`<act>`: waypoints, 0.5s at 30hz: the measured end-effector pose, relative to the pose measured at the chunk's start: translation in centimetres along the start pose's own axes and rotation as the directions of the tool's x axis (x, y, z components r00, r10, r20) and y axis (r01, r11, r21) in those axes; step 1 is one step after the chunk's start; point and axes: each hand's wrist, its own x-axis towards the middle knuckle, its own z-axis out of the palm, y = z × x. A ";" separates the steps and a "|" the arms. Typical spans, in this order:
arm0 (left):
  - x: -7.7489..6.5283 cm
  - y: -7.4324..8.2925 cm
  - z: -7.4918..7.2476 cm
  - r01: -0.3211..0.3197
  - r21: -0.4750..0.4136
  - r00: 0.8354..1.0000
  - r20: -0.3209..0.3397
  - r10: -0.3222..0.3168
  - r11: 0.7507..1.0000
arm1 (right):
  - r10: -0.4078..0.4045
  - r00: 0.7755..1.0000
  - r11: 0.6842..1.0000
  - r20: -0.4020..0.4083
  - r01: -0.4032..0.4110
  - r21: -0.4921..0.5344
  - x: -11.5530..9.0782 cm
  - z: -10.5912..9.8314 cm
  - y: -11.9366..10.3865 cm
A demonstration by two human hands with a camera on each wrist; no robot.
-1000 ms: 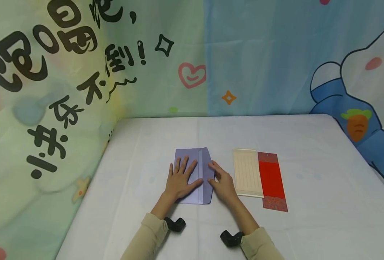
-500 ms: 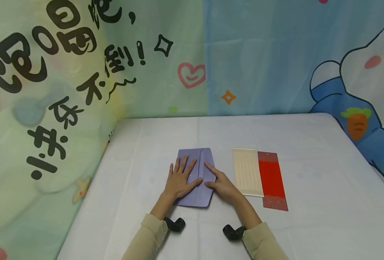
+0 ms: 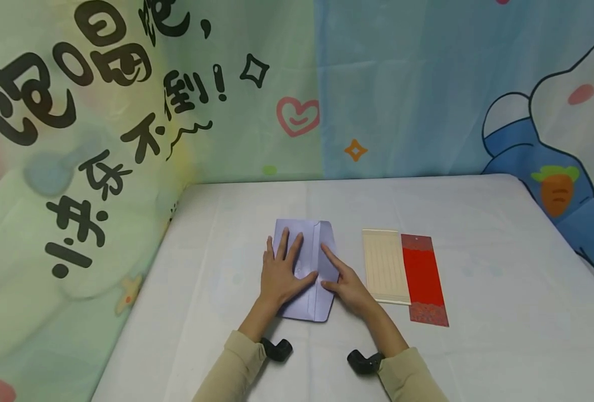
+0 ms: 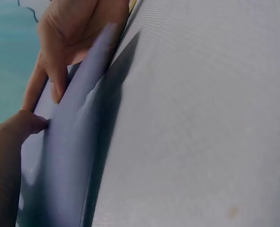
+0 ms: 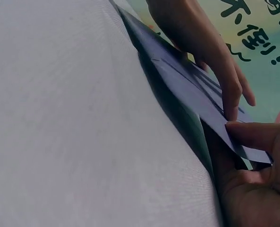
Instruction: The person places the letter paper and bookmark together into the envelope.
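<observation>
Left hand covers part of paper in head view; right hand shows thumb and index, other fingers hidden. Mat hides a bit of red card. Sleeves cut by bottom edge, rabbit by right edge, writing by top and left. Left wrist: paper blurred, bottom cut off. Right wrist: right hand cut at corner, fingertips beneath paper hidden

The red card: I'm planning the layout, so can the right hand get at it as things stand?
Probably yes: the cream panel between them lies flat, and nothing covers most of the red card. The right hand would likely need to release the purple folded paper first.
</observation>
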 end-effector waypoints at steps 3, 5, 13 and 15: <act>0.0 0.1 -0.2 0.007 -0.053 1.000 -0.029 -0.009 0.999 | 0.002 1.000 1.000 0.005 -0.002 0.028 0.0 -0.1 0.1; 0.0 0.2 -0.3 0.022 -0.080 0.999 -0.026 -0.024 0.997 | 0.005 1.000 0.999 0.009 -0.005 0.042 -0.1 -0.2 0.2; 0.0 0.5 -0.5 0.031 -0.167 0.999 -0.022 -0.035 0.985 | 0.066 0.996 0.942 0.062 -0.082 0.326 0.0 -0.3 0.3; 0.0 0.5 -0.4 0.024 -0.169 1.000 -0.012 -0.026 0.985 | 0.060 0.996 0.931 0.071 -0.082 0.354 0.0 -0.3 0.3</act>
